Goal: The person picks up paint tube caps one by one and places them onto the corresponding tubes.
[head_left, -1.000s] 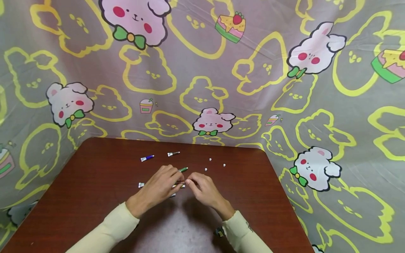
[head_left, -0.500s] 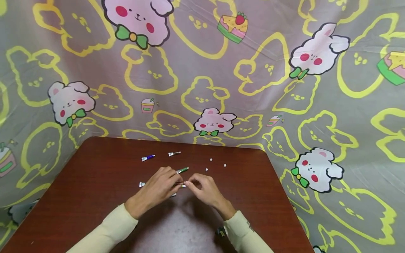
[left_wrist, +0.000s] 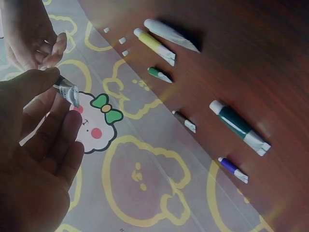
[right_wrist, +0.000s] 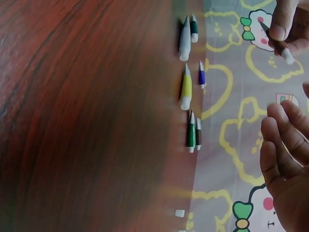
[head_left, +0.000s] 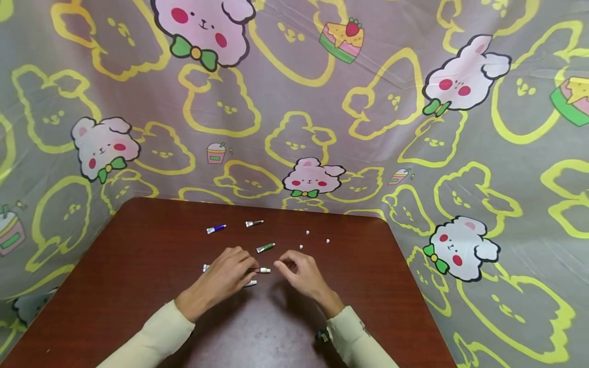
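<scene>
In the left wrist view, my left hand (left_wrist: 38,125) pinches a small dark brown paint tube (left_wrist: 68,92) between thumb and fingers, its crimped silver end towards that camera. The tube's white tip (right_wrist: 287,56) points out past the fingers in the right wrist view. My right hand (head_left: 301,273) hovers just right of it, apart from the tube. Its outer fingers (right_wrist: 269,126) are nearly straight, while thumb and forefinger tips come close together; whether something tiny sits between them is hidden. Yellow (head_left: 265,270) and white (head_left: 250,282) paint tubes lie below the hands.
Green (head_left: 266,248), purple-blue (head_left: 216,229), dark (head_left: 254,223) and teal (left_wrist: 239,126) paint tubes lie on the brown table (head_left: 138,245). Three small white caps (head_left: 301,247) are at the back right. A patterned cloth (head_left: 257,102) hangs behind the table.
My hands were together at the brown tube's tip and have now parted. The left hand has drawn slightly left with the tube, uncovering the green and yellow tubes.
</scene>
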A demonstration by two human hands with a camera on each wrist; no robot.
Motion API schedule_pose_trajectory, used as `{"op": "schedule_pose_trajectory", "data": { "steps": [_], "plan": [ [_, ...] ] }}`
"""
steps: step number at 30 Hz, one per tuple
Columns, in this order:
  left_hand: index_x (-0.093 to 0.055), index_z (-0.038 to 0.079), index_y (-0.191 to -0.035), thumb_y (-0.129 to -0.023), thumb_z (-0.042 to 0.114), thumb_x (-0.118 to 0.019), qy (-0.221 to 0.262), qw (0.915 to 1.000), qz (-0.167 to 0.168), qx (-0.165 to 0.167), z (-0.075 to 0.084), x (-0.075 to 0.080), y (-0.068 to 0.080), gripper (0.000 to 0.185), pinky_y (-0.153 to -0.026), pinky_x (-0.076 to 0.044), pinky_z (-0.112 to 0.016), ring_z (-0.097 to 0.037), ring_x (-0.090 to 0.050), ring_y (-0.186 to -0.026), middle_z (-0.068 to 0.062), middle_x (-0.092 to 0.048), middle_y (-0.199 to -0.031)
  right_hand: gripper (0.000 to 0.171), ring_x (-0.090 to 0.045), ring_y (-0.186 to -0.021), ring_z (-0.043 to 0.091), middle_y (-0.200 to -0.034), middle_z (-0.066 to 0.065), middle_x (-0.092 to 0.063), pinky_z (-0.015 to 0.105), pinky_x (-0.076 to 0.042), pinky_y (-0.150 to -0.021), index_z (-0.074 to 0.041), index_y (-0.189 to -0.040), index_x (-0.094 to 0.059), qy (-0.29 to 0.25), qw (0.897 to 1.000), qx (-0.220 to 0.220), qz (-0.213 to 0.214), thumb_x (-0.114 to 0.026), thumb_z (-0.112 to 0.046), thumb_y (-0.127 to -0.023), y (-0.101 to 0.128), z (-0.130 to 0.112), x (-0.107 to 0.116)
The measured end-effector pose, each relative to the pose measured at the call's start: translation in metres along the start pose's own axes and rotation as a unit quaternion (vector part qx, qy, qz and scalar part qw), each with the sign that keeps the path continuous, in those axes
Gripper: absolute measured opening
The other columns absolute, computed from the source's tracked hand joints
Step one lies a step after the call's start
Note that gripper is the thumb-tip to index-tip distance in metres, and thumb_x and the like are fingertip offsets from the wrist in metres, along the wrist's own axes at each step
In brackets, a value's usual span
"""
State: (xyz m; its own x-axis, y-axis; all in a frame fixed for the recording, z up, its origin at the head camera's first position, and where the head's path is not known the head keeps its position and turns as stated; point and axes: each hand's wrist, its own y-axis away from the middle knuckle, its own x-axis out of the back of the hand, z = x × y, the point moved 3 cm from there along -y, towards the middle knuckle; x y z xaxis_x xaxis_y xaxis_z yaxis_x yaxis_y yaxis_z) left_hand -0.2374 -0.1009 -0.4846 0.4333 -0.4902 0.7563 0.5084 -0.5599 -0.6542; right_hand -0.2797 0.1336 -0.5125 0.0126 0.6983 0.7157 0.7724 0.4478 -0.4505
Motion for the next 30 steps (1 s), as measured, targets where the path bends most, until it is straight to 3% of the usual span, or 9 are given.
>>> {"op": "schedule_pose_trajectory", "data": {
  "steps": [13, 30],
  "plan": [
    [-0.074, 0.017, -0.091, -0.083, 0.020, -0.094, -0.009, 0.9996, -0.016, 0.022, -0.009, -0.002, 0.018, 0.022, -0.075, -0.050, -0.036, -0.015, -0.059, -0.082, 0.006, -0.067, -0.087, 0.011, -0.065, -0.077, 0.002, -0.088, -0.005, -0.074, 0.022, -0.057, -0.071, -0.017, -0.098, -0.076, 0.002, 0.999, -0.021, 0.025, -0.077, -0.027, -0.102, 0.001, 0.015, 0.003],
    [-0.075, 0.017, -0.092, -0.081, 0.020, -0.095, -0.008, 0.9979, -0.041, 0.048, -0.019, 0.005, 0.043, 0.022, -0.077, -0.048, -0.036, -0.014, -0.059, -0.084, 0.006, -0.069, -0.088, 0.011, -0.065, -0.076, 0.003, -0.089, -0.005, -0.074, 0.022, -0.056, -0.072, -0.017, -0.097, -0.075, 0.016, 0.999, -0.050, 0.013, -0.080, -0.027, -0.100, 0.001, 0.032, 0.002]
  ]
}}
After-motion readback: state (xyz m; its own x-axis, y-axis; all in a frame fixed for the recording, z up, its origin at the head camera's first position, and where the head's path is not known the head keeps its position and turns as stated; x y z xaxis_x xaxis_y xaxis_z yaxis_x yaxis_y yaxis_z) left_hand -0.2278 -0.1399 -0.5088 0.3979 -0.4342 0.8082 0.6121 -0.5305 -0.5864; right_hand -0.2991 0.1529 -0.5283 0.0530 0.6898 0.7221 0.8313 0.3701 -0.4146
